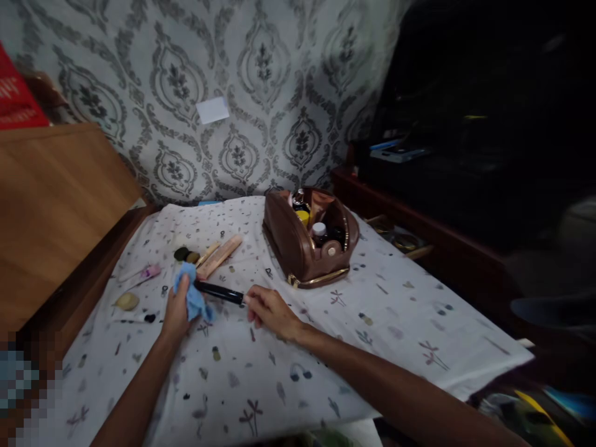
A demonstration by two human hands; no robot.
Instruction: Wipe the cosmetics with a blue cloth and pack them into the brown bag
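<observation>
A blue cloth (pixel 194 297) is in my left hand (pixel 177 305), bunched around the left end of a black cylindrical tube (pixel 221 292). The tube's right end is pinched by the fingers of my right hand (pixel 270 311). Just behind the cloth lie a peach-coloured tube (pixel 220 256) and a thin light stick (pixel 207 253), beside dark round items (pixel 185 254). To the left are a pink item (pixel 151 270), a yellowish sponge (pixel 127 302) and a thin brush with a dark tip (pixel 149 318). An unzipped brown bag (pixel 298 245) holds several bottles and tubes.
The patterned white cloth (pixel 288 388) covers the table. A wooden panel (pixel 60 205) rises on the left, and a patterned wall (pixel 242 81) is behind. On the right are a dark reddish wooden edge (pixel 400 217) and an open compartment with small items.
</observation>
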